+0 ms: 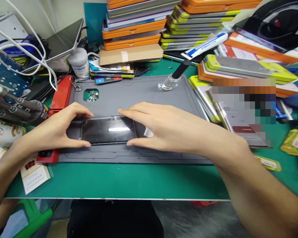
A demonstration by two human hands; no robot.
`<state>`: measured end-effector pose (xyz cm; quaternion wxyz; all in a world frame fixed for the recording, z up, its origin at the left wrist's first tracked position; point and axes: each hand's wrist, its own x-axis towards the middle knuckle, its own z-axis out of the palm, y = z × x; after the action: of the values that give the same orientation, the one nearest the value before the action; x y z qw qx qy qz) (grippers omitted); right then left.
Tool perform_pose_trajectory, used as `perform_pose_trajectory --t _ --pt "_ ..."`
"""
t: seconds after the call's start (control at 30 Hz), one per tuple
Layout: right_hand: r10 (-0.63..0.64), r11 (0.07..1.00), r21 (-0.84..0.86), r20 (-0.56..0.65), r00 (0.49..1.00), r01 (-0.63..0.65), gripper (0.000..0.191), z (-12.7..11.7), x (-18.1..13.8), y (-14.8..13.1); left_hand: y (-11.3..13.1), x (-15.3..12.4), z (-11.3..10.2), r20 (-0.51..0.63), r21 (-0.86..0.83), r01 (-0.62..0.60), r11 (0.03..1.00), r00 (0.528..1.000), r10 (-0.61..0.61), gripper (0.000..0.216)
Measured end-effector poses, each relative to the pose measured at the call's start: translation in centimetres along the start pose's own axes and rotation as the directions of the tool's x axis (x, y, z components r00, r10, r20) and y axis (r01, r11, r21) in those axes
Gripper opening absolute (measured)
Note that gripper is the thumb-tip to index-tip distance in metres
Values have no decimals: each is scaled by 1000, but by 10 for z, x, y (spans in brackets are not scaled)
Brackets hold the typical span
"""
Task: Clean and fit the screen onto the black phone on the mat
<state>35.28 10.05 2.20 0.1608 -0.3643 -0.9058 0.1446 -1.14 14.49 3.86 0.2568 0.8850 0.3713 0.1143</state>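
Observation:
A dark smartphone (106,130) lies lengthwise on a grey work mat (144,99), with light reflected in its glossy screen. My left hand (62,127) grips its left end, thumb on the near edge and fingers on the far edge. Around the right end is my right hand (159,127), its thumb at the near edge and fingers reaching across the far edge. A small white piece (148,133) shows under my right palm; I cannot tell what it is. My hands partly hide both ends of the phone.
Behind the mat stand stacked orange cases (134,34) and a white paste jar (78,62). A small glass bottle (171,82) with a black cap is at the mat's back right. Screwdrivers (15,102) stand at left; yellow-edged boxes (248,67) crowd the right.

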Motion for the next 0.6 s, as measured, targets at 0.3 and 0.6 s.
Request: perform_pose_trajectory --t 0.3,0.6 --pt "-9 1000 11 14 1000 9 54 1 4 -3 1 4 1 58 68 19 998 998 -23 74" --pt "3 1000 27 22 1000 -4 56 4 4 -1 0 3 0 56 89 -24 996 998 19 70"
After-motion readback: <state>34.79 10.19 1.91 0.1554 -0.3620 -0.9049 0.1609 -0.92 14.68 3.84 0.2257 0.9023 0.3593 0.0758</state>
